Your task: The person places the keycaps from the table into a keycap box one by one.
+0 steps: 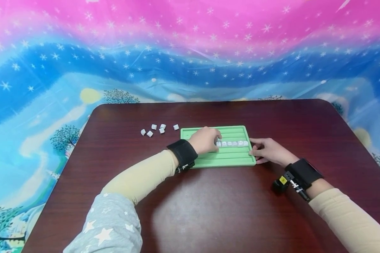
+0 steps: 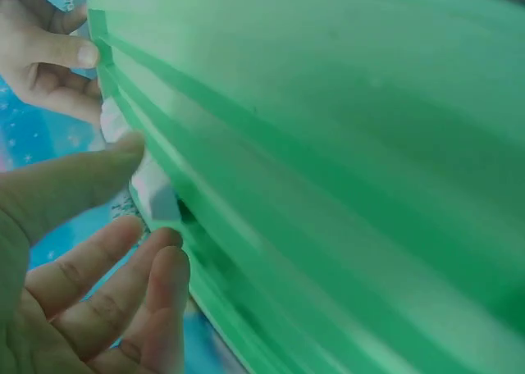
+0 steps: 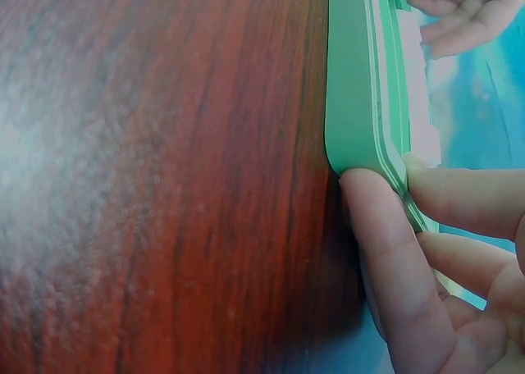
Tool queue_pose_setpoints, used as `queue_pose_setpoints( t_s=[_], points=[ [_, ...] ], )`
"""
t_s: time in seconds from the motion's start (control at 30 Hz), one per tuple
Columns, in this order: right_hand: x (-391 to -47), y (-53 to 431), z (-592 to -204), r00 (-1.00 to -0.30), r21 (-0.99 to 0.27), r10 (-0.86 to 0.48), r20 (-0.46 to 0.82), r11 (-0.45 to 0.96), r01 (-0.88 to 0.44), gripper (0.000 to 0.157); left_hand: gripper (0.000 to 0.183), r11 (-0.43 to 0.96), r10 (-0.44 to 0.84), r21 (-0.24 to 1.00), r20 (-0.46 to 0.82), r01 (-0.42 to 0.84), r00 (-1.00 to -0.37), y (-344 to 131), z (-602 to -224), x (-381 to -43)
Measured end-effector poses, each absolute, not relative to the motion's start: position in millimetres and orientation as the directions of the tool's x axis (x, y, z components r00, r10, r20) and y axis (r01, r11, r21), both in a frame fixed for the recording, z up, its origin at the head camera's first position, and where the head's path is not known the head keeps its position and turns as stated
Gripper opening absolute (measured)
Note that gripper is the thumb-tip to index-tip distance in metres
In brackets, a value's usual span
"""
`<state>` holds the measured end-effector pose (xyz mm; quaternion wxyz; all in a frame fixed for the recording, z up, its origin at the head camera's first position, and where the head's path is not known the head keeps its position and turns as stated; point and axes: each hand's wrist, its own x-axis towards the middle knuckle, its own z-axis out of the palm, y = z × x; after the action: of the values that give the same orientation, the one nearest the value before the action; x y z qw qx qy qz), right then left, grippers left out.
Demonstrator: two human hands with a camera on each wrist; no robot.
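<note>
A light green ridged tray point(image 1: 221, 161) lies on the table. Across one of its grooves runs a row of small white cubes point(image 1: 235, 143), reaching to the right edge. My left hand point(image 1: 204, 140) is over the tray's left half, thumb and fingertips spread around the row's left end. In the left wrist view a gap shows between that thumb and the fingers, with white cubes point(image 2: 156, 189) just beyond them. My right hand point(image 1: 270, 151) grips the tray's right edge, with the thumb point(image 3: 459, 200) at the rim and a finger against the outer wall.
Several loose white cubes point(image 1: 162, 130) lie on the dark red-brown table point(image 1: 209, 211), left of the tray's far corner. A patterned pink and blue cloth point(image 1: 190, 52) hangs behind the table. Both wrists wear black straps point(image 1: 305, 172).
</note>
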<state>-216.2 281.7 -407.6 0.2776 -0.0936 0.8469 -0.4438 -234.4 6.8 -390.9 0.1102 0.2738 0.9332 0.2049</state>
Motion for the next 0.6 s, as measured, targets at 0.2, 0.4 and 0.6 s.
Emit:
queue_pose_setpoints(
  t_s=[0.2,0.4,0.6],
  points=[
    [-214.6,282.2,-406.8,-0.831,-0.798,-0.394,-0.393,0.595,0.096,0.072,0.043,0.722,0.58,0.485,-0.036,0.493,-0.814,-15.2,-384.5,-232.4],
    [-215.1,279.2,-407.8,-0.838,-0.786,-0.379,-0.392,0.612,0.091,0.071,0.037,0.691,0.564,0.521,0.046,0.501,-0.825,-53.5,-378.7,-233.4],
    [-215.4,278.6,-408.4,-0.836,-0.785,-0.38,-0.395,0.613,0.092,0.071,0.03,0.626,0.555,0.57,0.152,0.531,-0.818,-98.5,-380.0,-239.5]
  ],
)
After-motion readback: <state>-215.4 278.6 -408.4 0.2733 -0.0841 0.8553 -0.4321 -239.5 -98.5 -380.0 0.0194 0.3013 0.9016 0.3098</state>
